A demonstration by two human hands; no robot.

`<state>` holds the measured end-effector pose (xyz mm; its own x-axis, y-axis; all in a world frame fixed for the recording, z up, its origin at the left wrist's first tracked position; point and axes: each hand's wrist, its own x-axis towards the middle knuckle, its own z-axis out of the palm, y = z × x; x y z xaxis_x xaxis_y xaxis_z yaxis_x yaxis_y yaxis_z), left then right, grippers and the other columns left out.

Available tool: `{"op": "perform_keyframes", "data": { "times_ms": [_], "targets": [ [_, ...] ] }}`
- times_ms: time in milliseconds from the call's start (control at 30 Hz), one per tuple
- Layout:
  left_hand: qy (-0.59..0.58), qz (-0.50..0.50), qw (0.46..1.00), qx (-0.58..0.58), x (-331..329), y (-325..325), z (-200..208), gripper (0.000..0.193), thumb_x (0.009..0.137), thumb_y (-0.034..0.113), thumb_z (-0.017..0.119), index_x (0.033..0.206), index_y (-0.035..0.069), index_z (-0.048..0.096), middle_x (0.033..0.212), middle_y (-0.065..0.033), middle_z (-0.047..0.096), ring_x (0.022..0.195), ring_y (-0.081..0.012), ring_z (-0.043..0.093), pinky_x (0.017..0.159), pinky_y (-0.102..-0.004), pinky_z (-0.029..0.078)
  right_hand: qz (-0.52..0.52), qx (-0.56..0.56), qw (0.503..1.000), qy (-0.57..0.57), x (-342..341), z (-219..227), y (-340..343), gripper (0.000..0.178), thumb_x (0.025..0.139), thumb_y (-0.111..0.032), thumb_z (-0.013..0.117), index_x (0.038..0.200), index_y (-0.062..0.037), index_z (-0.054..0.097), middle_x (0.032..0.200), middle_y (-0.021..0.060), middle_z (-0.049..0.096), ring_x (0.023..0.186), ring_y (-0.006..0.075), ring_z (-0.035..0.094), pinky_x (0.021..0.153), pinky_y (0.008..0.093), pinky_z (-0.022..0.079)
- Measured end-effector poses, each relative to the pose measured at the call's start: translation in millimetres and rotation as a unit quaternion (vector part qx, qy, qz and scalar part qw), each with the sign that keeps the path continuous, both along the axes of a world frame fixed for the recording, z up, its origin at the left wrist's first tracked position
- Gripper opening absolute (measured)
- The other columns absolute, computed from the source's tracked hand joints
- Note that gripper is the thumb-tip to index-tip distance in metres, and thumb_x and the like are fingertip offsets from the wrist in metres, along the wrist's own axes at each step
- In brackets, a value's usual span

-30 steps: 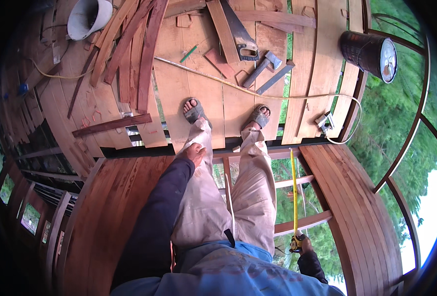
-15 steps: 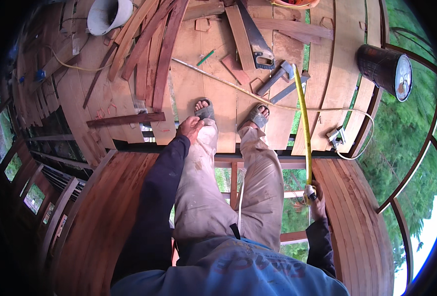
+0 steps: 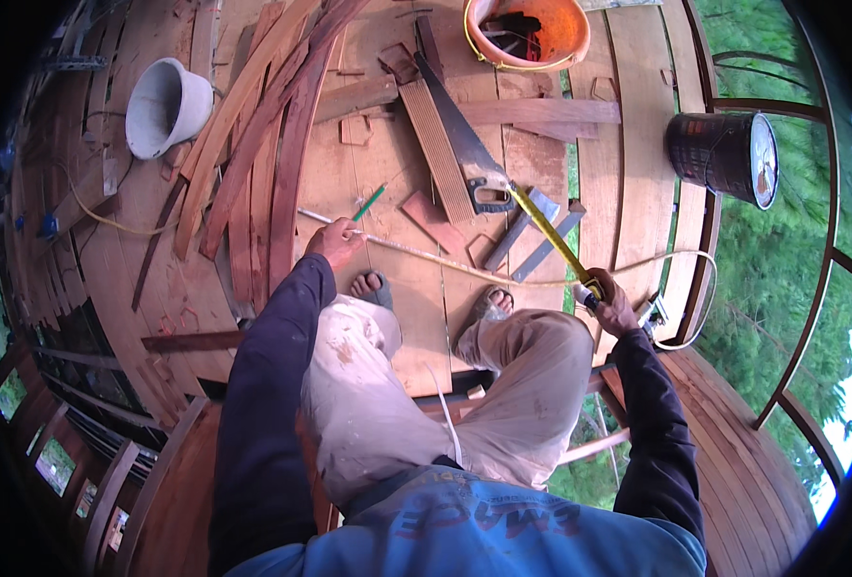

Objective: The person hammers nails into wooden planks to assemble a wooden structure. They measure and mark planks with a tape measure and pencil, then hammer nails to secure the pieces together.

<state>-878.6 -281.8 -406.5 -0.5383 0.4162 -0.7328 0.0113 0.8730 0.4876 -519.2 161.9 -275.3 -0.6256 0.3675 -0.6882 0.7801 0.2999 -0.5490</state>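
From the head view I look straight down my own legs onto a deck of wooden planks [image 3: 387, 317], feet in sandals near the edge.

My right hand [image 3: 610, 304] is closed in a fist around the case of a yellow tape measure [image 3: 553, 234]. Its blade runs stiffly up and away from the fist toward the hand saw [image 3: 464, 144], so I judge it is held out that way to span a length across the boards.

My left hand [image 3: 334, 240] is down at the deck with fingers curled. It seems to be pinching or pressing something at the planks, perhaps the pale cord [image 3: 445, 262] that runs across the deck past it, but I cannot tell which, as the back of the hand covers the fingertips. A green pencil [image 3: 369, 202] lies just beside it, handy for marking.

The saw lies flat beside a ribbed board, and long curved strips [image 3: 253, 144] are stacked to the left, out of the working patch. An orange bucket [image 3: 527, 34] is cut off by the top rim, so its contents are unclear. A white bucket [image 3: 166, 106] and a dark can [image 3: 724, 154] lie tipped on their sides. The blade's far tip is hard to make out against the saw handle, and my knees hide the deck edge.
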Motion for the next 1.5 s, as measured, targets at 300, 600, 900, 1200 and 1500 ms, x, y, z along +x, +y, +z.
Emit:
{"op": "perform_keyframes", "data": {
  "times_ms": [300,600,900,1200,1500],
  "targets": [
    [0.267,0.036,0.961,0.059,-159,-19,-163,0.051,0.091,0.033,0.072,0.128,0.001,0.062,0.12,-0.0239,0.068,0.114,-0.0376,0.066,0.101,-0.0443,0.05,0.147,0.206,0.959,0.131,-131,-202,41,0.055,0.09,-0.044,0.073,0.125,-0.0039,0.058,0.11,0.0191,0.065,0.103,0.036,0.066,0.088,0.0445,0.052],
    [0.353,-0.36,0.823,0.261,-61,152,-149,0.051,0.088,0.024,0.071,0.133,0.003,0.058,0.139,-0.018,0.055,0.131,-0.0369,0.051,0.111,-0.0463,0.041,0.171,0.358,0.91,0.124,-132,-288,32,0.062,0.09,-0.047,0.073,0.135,-0.0088,0.054,0.114,0.0178,0.063,0.108,0.0368,0.062,0.092,0.0459,0.051],
    [0.297,-0.512,0.781,0.2,36,191,-162,0.073,0.084,0.04,0.077,0.147,0.014,0.052,0.154,-0.012,0.045,0.15,-0.029,0.034,0.119,-0.0597,0.023,0.096,0.362,0.918,0.128,-129,-308,27,0.068,0.087,-0.035,0.073,0.144,-0.0094,0.046,0.123,0.0209,0.061,0.115,0.038,0.061,0.097,0.045,0.049],
    [0.289,-0.48,0.797,0.226,42,178,-158,0.066,0.078,0.04,0.082,0.132,0.01,0.06,0.141,-0.0099,0.053,0.145,-0.0273,0.039,0.118,-0.0609,0.023,0.024,0.356,0.921,0.157,-130,-318,34,0.064,0.081,-0.024,0.07,0.14,-0.005,0.053,0.121,0.0244,0.062,0.118,0.0412,0.057,0.101,0.0464,0.047],
    [0.296,-0.462,0.798,0.249,36,150,-164,0.057,0.082,0.034,0.078,0.132,0.011,0.061,0.143,-0.009,0.053,0.145,-0.0267,0.04,0.116,-0.0596,0.024,-0.059,0.327,0.933,0.138,-127,-333,59,0.056,0.08,-0.023,0.065,0.131,-0.0009,0.059,0.12,0.0279,0.065,0.113,0.044,0.062,0.101,0.0481,0.048]
  ]
}}
